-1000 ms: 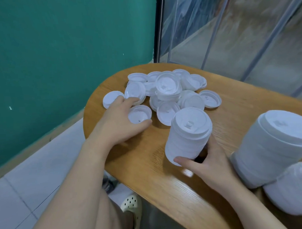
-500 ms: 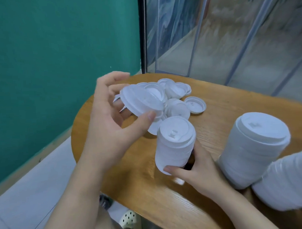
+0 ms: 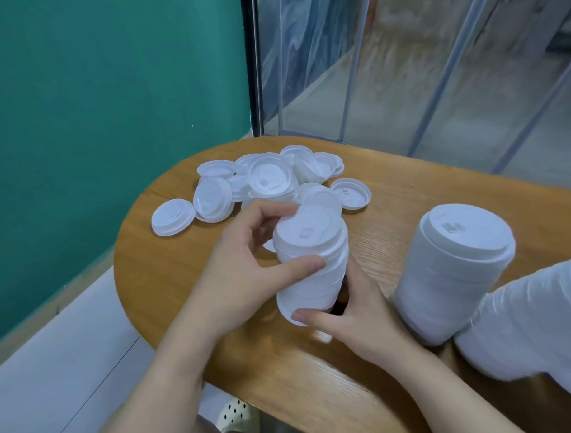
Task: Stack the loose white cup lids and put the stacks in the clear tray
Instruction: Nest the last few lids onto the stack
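- Head view: my left hand curls round the top of a short stack of white plastic cup lids, thumb pressed on its side, fingers on the rim of the uppermost lid.
- My right hand grips the base of that stack, which tilts above the rounded wooden worktop.
- A loose heap of white lids lies behind, near the worktop's far edge.
- Two taller white lid stacks lean at the right, touching each other.
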A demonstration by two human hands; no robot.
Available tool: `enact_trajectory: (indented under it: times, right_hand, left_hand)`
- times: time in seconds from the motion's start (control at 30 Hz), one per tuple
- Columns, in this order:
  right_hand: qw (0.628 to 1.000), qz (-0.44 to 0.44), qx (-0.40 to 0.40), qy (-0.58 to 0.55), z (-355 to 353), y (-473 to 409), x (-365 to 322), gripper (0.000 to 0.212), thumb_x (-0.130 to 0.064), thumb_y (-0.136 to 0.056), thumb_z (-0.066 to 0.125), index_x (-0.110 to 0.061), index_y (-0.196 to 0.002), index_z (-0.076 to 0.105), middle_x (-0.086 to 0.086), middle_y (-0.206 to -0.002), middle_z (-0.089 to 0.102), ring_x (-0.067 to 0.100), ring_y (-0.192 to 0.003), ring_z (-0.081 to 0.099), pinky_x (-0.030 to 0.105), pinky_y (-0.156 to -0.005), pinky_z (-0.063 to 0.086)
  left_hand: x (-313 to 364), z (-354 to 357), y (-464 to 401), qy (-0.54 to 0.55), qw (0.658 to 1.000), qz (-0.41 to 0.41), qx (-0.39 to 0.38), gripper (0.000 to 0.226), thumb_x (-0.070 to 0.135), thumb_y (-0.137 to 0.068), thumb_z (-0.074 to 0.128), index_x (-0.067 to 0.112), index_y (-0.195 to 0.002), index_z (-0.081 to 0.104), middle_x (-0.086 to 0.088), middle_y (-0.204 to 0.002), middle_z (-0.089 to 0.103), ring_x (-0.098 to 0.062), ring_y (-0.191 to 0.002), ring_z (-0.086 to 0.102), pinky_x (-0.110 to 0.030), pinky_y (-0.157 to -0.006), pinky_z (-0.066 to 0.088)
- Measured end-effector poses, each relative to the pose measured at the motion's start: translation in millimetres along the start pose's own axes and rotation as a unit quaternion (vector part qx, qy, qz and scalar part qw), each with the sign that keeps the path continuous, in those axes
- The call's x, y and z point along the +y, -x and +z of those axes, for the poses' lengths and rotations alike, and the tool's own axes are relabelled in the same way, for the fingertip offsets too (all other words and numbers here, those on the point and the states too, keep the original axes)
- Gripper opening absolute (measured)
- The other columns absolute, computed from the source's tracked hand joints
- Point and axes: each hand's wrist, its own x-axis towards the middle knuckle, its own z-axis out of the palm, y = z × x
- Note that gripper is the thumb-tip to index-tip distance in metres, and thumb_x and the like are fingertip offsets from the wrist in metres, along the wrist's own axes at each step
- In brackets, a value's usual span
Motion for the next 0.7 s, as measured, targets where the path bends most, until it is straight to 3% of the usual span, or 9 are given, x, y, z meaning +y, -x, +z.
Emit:
enact_trajectory:
  times: [0.1, 0.23, 0.43, 0.57, 0.63, 0.7]
  right_hand:
    - [1.000, -0.001, -0.003, -0.002, 0, 0, 0, 0.074, -0.015, -0.071, 0.095, -0.047, -0.124, 0.054, -0.032, -0.121, 0.066, -0.005, -0.115, 0.062, 0.010, -0.089, 0.047]
    - [1.000, -0.007, -0.006, -0.004, -1, 0, -1, 0.077, -0.014, -0.071, 0.094, -0.049, -0.125, 0.053, -0.034, -0.122, 0.065, -0.008, -0.118, 0.060, 0.009, -0.091, 0.045]
    - [1.000, -0.023, -0.003, 0.002, 0, -1, 1, 0.084, -0.014, -0.071, 0.094, -0.050, -0.132, 0.049, -0.033, -0.129, 0.062, -0.006, -0.123, 0.057, 0.008, -0.095, 0.042]
    - [1.000, -0.024, -0.002, -0.001, 0, 0, 3, 0.085, -0.016, -0.072, 0.093, -0.049, -0.134, 0.046, -0.033, -0.131, 0.060, -0.006, -0.125, 0.056, 0.008, -0.097, 0.041]
    - [1.000, -0.023, 0.000, 0.001, 1, 0, 3, 0.084, -0.016, -0.073, 0.093, -0.049, -0.133, 0.046, -0.035, -0.129, 0.060, -0.007, -0.124, 0.056, 0.007, -0.095, 0.041]
    - [1.000, -0.023, 0.004, 0.005, 1, 0, 3, 0.084, -0.016, -0.072, 0.094, -0.050, -0.132, 0.046, -0.037, -0.127, 0.060, -0.008, -0.123, 0.056, 0.006, -0.093, 0.040]
  left_hand:
    - [0, 3, 2, -0.047, 0.999, -0.008, -0.024, 0.066, 0.040, -0.064, 0.092, 0.032, -0.123, 0.064, 0.013, -0.126, 0.070, -0.011, -0.125, 0.063, -0.039, -0.110, 0.049]
    - [0, 6, 5, -0.105, 0.994, 0.007, -0.022, 0.067, 0.036, -0.069, 0.091, 0.035, -0.129, 0.061, 0.019, -0.125, 0.068, -0.007, -0.124, 0.062, -0.031, -0.107, 0.050]
    - [-5, -3, 5, -0.055, 0.998, -0.016, -0.030, 0.072, 0.042, -0.062, 0.092, 0.032, -0.127, 0.063, 0.015, -0.127, 0.070, -0.007, -0.125, 0.064, -0.027, -0.105, 0.052]
    - [-7, -1, 5, -0.067, 0.997, -0.016, -0.043, 0.075, 0.028, -0.065, 0.099, 0.030, -0.129, 0.060, 0.017, -0.128, 0.069, -0.006, -0.125, 0.063, -0.026, -0.106, 0.051]
    - [-10, -3, 4, -0.065, 0.996, -0.013, -0.054, 0.082, 0.024, -0.066, 0.099, 0.031, -0.135, 0.055, 0.018, -0.132, 0.067, -0.004, -0.128, 0.060, -0.024, -0.108, 0.048]
    - [-11, -10, 2, -0.034, 0.997, -0.010, -0.063, 0.088, 0.034, -0.069, 0.093, 0.030, -0.144, 0.048, 0.013, -0.138, 0.065, -0.008, -0.133, 0.058, -0.027, -0.111, 0.046]
